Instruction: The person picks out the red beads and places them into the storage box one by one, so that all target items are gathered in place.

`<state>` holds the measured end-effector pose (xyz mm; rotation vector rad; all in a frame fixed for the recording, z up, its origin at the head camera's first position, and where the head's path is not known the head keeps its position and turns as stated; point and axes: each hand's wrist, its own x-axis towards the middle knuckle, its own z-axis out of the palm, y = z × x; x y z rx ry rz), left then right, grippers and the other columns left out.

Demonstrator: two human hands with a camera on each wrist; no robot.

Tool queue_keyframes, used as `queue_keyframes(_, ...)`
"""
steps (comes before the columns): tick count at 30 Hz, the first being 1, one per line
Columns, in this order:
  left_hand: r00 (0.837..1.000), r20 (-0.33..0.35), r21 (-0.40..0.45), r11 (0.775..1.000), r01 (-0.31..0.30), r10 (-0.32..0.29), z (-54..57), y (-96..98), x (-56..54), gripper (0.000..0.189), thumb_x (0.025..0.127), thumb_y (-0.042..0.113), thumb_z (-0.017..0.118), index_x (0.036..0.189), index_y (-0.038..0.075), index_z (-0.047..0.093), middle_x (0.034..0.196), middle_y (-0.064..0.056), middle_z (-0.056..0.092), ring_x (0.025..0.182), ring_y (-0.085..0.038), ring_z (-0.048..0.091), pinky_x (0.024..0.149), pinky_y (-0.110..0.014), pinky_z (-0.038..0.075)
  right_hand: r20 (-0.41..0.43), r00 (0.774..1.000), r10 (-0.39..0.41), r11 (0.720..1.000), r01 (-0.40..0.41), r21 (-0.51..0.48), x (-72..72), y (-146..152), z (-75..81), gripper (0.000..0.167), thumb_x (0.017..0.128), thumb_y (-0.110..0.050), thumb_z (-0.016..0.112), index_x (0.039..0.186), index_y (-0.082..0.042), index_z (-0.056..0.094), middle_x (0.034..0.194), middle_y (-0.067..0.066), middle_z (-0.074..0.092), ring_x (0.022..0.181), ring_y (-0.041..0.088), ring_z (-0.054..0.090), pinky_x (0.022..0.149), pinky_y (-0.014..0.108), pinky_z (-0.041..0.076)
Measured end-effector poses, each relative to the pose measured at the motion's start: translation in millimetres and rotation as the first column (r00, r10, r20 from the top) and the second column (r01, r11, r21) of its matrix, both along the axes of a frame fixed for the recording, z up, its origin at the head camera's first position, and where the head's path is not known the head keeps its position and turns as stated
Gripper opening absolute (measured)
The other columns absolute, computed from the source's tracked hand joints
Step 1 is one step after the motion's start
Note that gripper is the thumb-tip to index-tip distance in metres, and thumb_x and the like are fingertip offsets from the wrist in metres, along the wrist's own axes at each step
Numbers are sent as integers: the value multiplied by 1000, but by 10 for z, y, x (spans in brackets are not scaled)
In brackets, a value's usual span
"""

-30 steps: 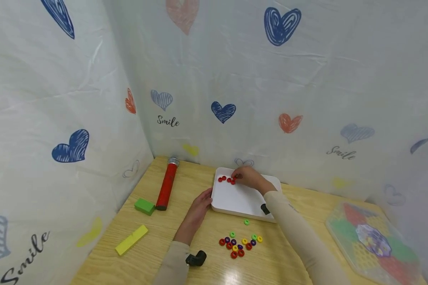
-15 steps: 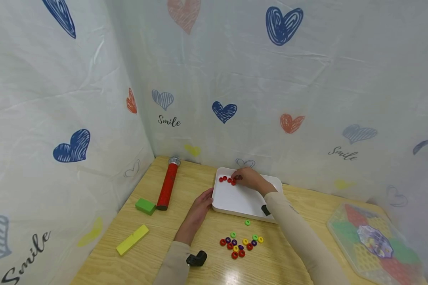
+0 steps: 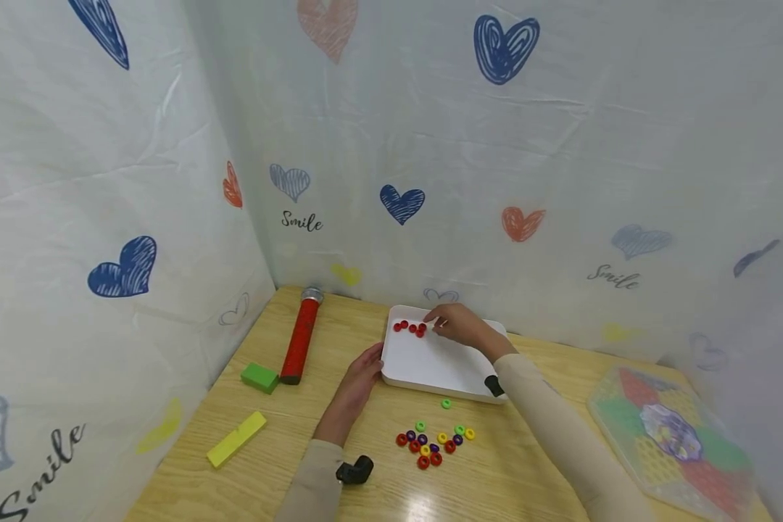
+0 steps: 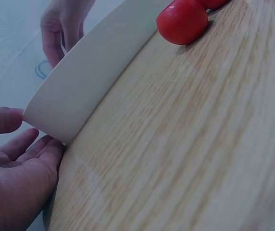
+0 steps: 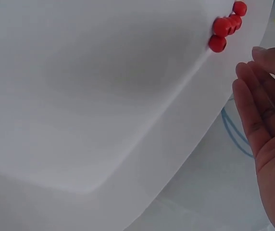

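Note:
The white tray (image 3: 444,366) lies at the back of the wooden table. At its left edge my left hand (image 3: 357,377) holds it, the thumb at the rim and the fingers low against the outer wall in the left wrist view. Several red beads (image 3: 412,328) sit in a short zigzag row inside the tray's back left part. Just right of this row, over the back rim, is my right hand (image 3: 455,324). Its fingers (image 5: 260,101) are loosely extended with nothing between them, a little apart from the red beads (image 5: 218,43) in the right wrist view.
Loose red, yellow, purple and green beads (image 3: 424,449) lie before the tray. On the left are a red tube with a silver end (image 3: 300,341), a green block (image 3: 259,378) and a yellow block (image 3: 236,439). A clear box with coloured contents (image 3: 672,442) stands right. Printed curtains surround the table.
My right hand has drawn slightly right, away from the red beads, and its fingers have loosened. The bead row now shows fully. My left hand stays at the tray's edge.

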<state>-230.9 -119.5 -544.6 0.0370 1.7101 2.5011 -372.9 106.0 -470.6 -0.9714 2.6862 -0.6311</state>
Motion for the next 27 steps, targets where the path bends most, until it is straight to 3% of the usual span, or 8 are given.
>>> queue_keyframes(12, 999, 34, -29, 999, -19, 20, -39, 0, -24, 48, 100, 2, 37, 148, -2, 31, 154, -23, 28, 144, -33, 24, 118, -48, 20, 39, 997, 65, 995, -62, -83, 439, 179, 134, 29, 92, -11, 64, 120, -8, 66, 119, 10, 66, 101, 16, 63, 90, 38, 54)
queue_keyframes(21, 998, 56, 0, 1000, -22, 22, -39, -4, -43, 49, 100, 1, 39, 148, -2, 31, 154, -22, 28, 144, -32, 23, 118, -46, 19, 47, 996, 81, 993, -76, -93, 772, 304, 107, 28, 92, -14, 65, 120, -11, 66, 118, 5, 67, 101, 12, 62, 89, 35, 54)
queue_keyframes(27, 998, 57, -13, 999, -31, 32, -35, 15, -46, 49, 100, 0, 38, 148, -2, 31, 153, -23, 29, 143, -34, 25, 118, -47, 21, 4, 991, 131, 988, -130, -84, 1004, 380, 38, 28, 91, -14, 66, 119, -12, 67, 114, 2, 68, 96, 7, 62, 86, 29, 55)
